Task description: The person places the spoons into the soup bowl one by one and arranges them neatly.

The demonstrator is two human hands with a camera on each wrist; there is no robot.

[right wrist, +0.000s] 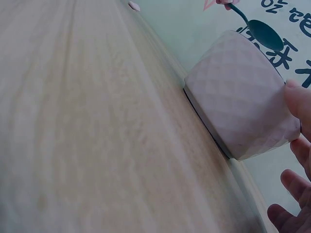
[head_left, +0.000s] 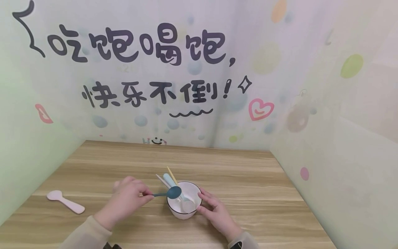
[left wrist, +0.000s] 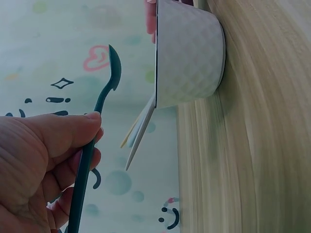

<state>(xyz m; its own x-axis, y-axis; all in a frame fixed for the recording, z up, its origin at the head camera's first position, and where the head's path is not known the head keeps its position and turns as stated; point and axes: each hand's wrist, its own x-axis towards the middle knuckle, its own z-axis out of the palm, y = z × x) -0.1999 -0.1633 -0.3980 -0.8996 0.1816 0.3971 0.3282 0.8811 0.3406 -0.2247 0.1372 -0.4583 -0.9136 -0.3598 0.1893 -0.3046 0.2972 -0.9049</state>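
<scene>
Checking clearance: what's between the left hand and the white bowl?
The teal spoon, pinched by the left hand, spans that gap in the head view.

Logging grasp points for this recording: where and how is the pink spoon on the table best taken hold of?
Probably by its handle, pinched across the long sides, coming from above and the right: the pink spoon lies flat, handle end towards the left sleeve, scoop farther away.

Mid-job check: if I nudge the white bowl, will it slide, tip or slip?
A gentle push will probably slide the bowl, as its base sits flat on the table. A hard shove might tip it: it narrows downward, and utensils lean past its rim. Its faceted wall likely gives some grip.
</scene>
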